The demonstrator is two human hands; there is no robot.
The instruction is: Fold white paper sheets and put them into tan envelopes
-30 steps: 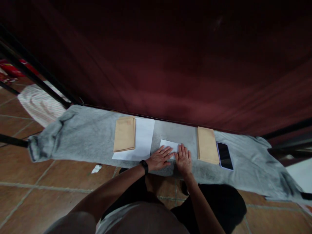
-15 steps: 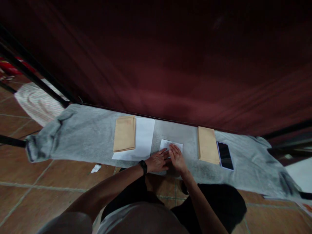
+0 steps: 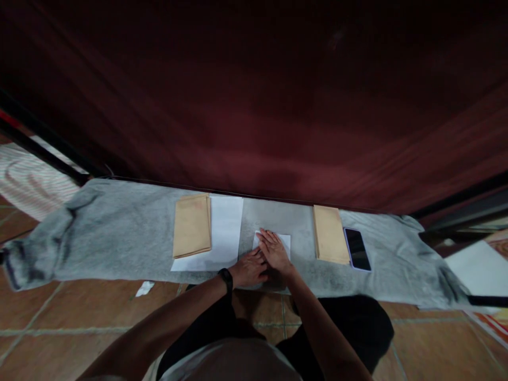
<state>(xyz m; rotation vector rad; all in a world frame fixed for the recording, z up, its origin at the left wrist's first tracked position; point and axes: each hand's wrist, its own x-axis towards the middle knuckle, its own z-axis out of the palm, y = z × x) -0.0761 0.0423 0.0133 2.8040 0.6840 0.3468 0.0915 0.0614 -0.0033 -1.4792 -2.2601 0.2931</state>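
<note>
A small piece of white paper [image 3: 284,241], apparently folded, lies on the grey cloth [image 3: 130,233] in front of me. Flat on top of it rests my right hand [image 3: 274,251], fingers stretched toward the paper's far left corner. My left hand [image 3: 250,268] lies at the near left side, fingers extended and touching or partly under the right hand. Much of the paper is hidden beneath both hands. Left of them, larger white sheets [image 3: 227,227] sit under a stack of brown envelopes [image 3: 192,225].
Another stack of brown envelopes [image 3: 330,234] lies to the right, beside a phone [image 3: 357,250] in a pale purple case. A dark red surface [image 3: 254,121] rises behind the cloth. A white scrap [image 3: 145,288] is on the tiled floor [image 3: 91,312].
My right hand has slid left across the small paper, from its middle to its far left corner. My left hand stays beside it. The whole view has shifted slightly.
</note>
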